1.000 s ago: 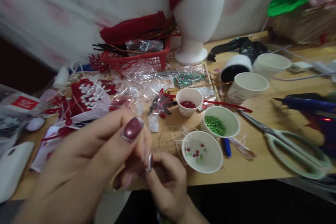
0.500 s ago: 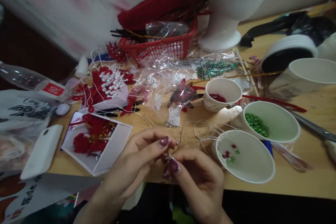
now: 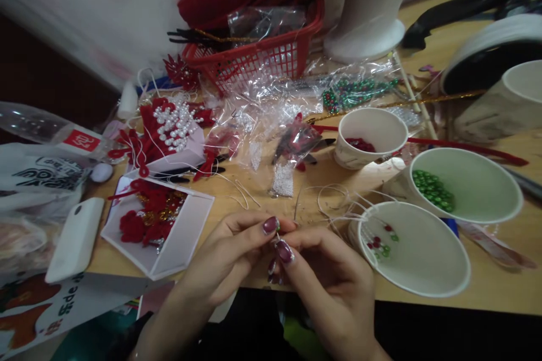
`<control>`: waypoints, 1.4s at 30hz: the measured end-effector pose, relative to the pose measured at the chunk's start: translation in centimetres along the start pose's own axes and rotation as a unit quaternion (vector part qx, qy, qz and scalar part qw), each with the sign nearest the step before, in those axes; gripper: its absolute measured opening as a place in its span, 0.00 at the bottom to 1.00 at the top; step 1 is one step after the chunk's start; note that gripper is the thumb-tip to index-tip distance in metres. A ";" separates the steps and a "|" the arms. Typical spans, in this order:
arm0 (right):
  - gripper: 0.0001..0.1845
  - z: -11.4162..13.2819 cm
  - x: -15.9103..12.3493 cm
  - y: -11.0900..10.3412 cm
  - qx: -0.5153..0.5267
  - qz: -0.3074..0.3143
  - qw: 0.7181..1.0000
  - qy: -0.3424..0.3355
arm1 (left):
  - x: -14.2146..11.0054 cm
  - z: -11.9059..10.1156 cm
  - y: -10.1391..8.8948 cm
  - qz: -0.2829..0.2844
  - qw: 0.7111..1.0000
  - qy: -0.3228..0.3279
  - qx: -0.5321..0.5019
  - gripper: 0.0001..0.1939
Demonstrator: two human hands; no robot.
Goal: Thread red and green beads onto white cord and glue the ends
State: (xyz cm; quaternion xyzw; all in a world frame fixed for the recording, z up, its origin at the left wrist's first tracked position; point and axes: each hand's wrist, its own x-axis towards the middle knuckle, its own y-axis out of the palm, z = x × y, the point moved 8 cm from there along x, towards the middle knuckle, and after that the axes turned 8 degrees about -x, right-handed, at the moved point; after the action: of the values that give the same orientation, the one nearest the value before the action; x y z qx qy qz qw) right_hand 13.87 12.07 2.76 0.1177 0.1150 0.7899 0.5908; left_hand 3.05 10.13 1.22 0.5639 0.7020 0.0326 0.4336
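Observation:
Over the table's front edge, both my hands meet fingertip to fingertip. My left hand (image 3: 231, 254) pinches a small green bead (image 3: 278, 227) between thumb and forefinger. My right hand (image 3: 334, 279), thumb and forefinger pressed together, grips a short pale thread just below the bead; the fingers hide most of it. Just right of my right hand stands a paper cup (image 3: 427, 254) with white threads over its rim, bearing red and green beads on their ends. Behind it, a tilted cup (image 3: 491, 180) holds green beads (image 3: 432, 190). A smaller cup (image 3: 372, 118) contains dark red beads (image 3: 359, 145).
To the left lie an open white box (image 3: 180, 237) of red flowers, a white phone (image 3: 76, 240) and a plastic bottle (image 3: 55, 130). Pearl sprays (image 3: 173, 124), clear bead bags (image 3: 283, 180) and a red basket (image 3: 258, 62) sit farther back, beside a white pedestal (image 3: 364, 39).
The green bead now shows between the fingertips, with a pale strand under it. My hands stay together, shifted slightly. The cups appear farther right as the view turns.

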 end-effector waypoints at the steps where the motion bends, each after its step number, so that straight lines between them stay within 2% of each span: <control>1: 0.08 0.0 0.0 0.0 -0.002 0.000 1.000 0.000 | -0.1 -0.1 0.0 -0.006 1.000 0.004 0.005 0.10; 4: 0.08 0.2 0.1 0.0 -0.003 0.002 1.000 -0.001 | -0.3 -0.4 -0.1 -0.022 0.999 0.019 0.026 0.09; 17: 0.06 0.2 0.1 0.1 -0.006 0.013 1.000 0.008 | -0.6 -0.7 -0.3 -0.020 0.998 0.040 0.032 0.08; 20: 0.05 0.1 0.1 0.3 -0.004 0.021 1.000 0.014 | -0.5 -1.0 -0.2 0.000 0.997 0.053 0.055 0.07; 24: 0.05 0.1 0.2 0.1 -0.043 0.020 0.999 -0.001 | -0.7 -2.0 -0.2 0.038 0.983 0.104 0.148 0.05; 29: 0.10 0.5 0.1 -0.2 -0.145 0.023 0.987 -0.067 | -1.7 -3.6 -0.4 0.045 0.930 0.218 0.294 0.08; 35: 0.16 1.0 0.1 0.3 -0.169 0.045 0.978 -0.117 | -3.3 -5.5 0.3 0.025 0.829 0.369 0.419 0.13; 42: 0.16 1.1 0.3 0.4 -0.172 0.045 0.977 -0.121 | -4.3 -5.8 1.1 0.045 0.754 0.458 0.468 0.15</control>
State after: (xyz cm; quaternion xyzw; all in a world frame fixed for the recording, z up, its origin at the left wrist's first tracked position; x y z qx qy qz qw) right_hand 13.78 12.28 3.96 0.1144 -0.1005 0.8036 0.5754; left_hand 0.06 9.59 7.90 0.6449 0.7181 -0.0257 -0.2601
